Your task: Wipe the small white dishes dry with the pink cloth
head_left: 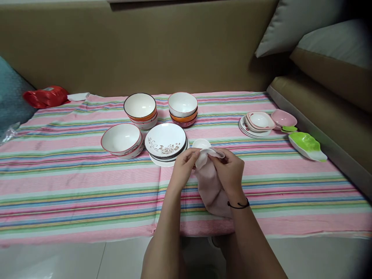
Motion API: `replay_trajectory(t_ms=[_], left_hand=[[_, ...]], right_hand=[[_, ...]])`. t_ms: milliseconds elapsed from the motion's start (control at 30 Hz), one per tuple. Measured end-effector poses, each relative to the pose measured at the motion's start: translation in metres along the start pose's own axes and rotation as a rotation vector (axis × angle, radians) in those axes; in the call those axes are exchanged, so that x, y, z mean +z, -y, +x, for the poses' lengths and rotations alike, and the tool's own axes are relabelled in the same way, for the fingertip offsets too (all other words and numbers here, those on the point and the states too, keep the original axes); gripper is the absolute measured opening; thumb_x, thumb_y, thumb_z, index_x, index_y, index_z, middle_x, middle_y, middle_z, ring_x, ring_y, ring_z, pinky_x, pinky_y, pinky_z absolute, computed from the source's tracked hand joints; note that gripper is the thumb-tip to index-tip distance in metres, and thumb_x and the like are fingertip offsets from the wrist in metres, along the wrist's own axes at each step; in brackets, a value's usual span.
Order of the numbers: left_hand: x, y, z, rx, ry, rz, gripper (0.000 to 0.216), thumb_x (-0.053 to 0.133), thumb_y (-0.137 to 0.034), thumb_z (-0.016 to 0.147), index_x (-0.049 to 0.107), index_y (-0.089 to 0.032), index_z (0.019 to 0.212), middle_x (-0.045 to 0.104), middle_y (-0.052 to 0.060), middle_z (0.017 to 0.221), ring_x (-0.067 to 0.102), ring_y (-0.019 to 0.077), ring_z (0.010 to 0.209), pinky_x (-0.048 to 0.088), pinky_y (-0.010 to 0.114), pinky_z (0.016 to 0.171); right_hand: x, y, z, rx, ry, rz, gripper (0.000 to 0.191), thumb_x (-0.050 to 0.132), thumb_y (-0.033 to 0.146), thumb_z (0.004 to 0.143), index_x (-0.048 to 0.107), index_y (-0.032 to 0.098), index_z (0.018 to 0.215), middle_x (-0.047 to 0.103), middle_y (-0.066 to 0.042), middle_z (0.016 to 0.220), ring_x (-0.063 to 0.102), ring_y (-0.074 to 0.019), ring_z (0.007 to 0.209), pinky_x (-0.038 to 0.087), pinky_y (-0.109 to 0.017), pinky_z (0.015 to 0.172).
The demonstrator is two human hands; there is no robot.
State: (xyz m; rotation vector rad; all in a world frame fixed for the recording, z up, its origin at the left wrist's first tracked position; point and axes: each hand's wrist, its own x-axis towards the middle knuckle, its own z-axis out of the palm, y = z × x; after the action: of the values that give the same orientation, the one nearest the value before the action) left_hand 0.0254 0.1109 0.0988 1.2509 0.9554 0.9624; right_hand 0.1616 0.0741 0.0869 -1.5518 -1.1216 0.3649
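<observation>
Cloth (209, 190) right of plate stack (165, 135), bowls (183, 105) behind

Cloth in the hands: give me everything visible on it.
The cloth is plain pale pink, whiter at the bunched top, and looks like soft, thin fabric. Its top is gathered between the left hand and right hand, both gripping it; whether something is wrapped inside can't be told. The rest hangs down in loose folds toward the person, in front of the striped cover; whether its lower end touches the cover is unclear. No print shows on it.
</observation>
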Motion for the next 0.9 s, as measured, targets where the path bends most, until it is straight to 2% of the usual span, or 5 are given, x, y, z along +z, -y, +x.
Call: replay_trajectory(t_ms=[167, 367, 533, 667, 900], left_hand=[[0.001, -0.0024, -0.0003, 0.005, 0.018, 0.035, 0.03, 0.051, -0.043, 0.084, 0.065, -0.016, 0.085, 0.056, 0.002, 0.08, 0.047, 0.0101, 0.068, 0.036, 0.019, 0.055], [0.0019, 0.0028, -0.0006, -0.111, 0.01, -0.084, 0.032, 0.062, -0.045, 0.075, 0.058, -0.018, 0.091, 0.044, -0.005, 0.056, 0.037, 0.0065, 0.05, 0.029, 0.018, 0.049], [0.0009, 0.0019, 0.0012, -0.011, 0.01, -0.028, 0.029, 0.058, -0.044, 0.079, 0.059, -0.016, 0.076, 0.048, -0.003, 0.063, 0.041, 0.0077, 0.056, 0.032, 0.019, 0.052], [0.0025, -0.0044, 0.0002, -0.006, 0.007, 0.022, 0.029, 0.055, -0.043, 0.081, 0.06, -0.015, 0.073, 0.049, -0.002, 0.066, 0.039, 0.0075, 0.057, 0.029, 0.019, 0.051], [0.0049, 0.0014, -0.0016, -0.125, -0.053, -0.104, 0.03, 0.063, -0.046, 0.075, 0.057, -0.019, 0.088, 0.046, -0.006, 0.056, 0.039, 0.0069, 0.05, 0.027, 0.018, 0.047]], right_hand=[[0.0003, 0.0063, -0.0018, -0.006, -0.039, -0.023, 0.022, 0.065, 0.038, 0.075, 0.071, 0.017, 0.078, 0.067, -0.001, 0.066, 0.056, -0.0141, 0.061, 0.043, -0.025, 0.058], [0.0012, 0.0021, 0.0001, 0.016, -0.103, 0.022, 0.024, 0.061, 0.033, 0.078, 0.072, 0.016, 0.09, 0.071, -0.005, 0.081, 0.062, -0.0174, 0.072, 0.047, -0.028, 0.068], [-0.0001, 0.0034, -0.0005, 0.063, -0.005, 0.023, 0.024, 0.065, 0.036, 0.073, 0.071, 0.017, 0.086, 0.067, -0.001, 0.071, 0.057, -0.0138, 0.063, 0.043, -0.025, 0.059], [0.0004, 0.0065, -0.002, 0.049, -0.046, -0.022, 0.028, 0.064, 0.042, 0.074, 0.071, 0.016, 0.077, 0.063, 0.0, 0.062, 0.053, -0.0127, 0.059, 0.041, -0.024, 0.056], [0.0015, 0.0033, -0.0001, -0.005, -0.073, -0.015, 0.027, 0.058, 0.035, 0.079, 0.072, 0.017, 0.092, 0.071, -0.006, 0.081, 0.062, -0.0186, 0.07, 0.047, -0.029, 0.065]])
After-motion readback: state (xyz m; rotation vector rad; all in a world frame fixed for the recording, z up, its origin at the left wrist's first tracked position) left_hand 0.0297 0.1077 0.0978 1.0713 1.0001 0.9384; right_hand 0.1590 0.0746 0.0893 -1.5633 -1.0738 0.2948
